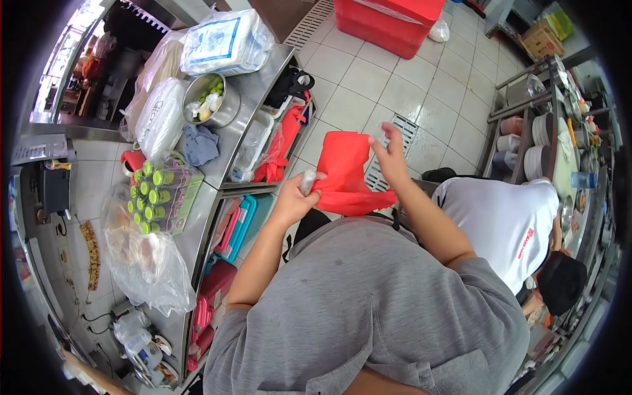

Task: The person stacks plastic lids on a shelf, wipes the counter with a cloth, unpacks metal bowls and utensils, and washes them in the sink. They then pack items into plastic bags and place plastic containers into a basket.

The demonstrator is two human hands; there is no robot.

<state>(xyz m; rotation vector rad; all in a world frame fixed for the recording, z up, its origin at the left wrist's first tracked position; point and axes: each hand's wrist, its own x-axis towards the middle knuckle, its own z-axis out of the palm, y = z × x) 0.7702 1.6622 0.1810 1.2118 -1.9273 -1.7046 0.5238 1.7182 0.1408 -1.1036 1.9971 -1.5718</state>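
Observation:
A red cloth-like bag (343, 164) hangs in front of my waist, its lower part bunched and folded. My left hand (297, 197) is closed on its left edge, thumb and fingers pinching the fabric. A small whitish, shiny item (307, 182) also sits in that hand; its kind I cannot tell. My right hand (391, 158) is raised at the bag's right edge, fingers stretched out and apart, the thumb close to the red fabric.
A steel counter (227, 141) on the left bears a metal pot (222, 112), green-capped bottles (153, 194) and plastic-wrapped packs (227, 43). A red cooler box (388, 26) stands ahead on the tiled floor. A person in a white shirt (497, 220) bends close at my right, beside shelves with plates (541, 130).

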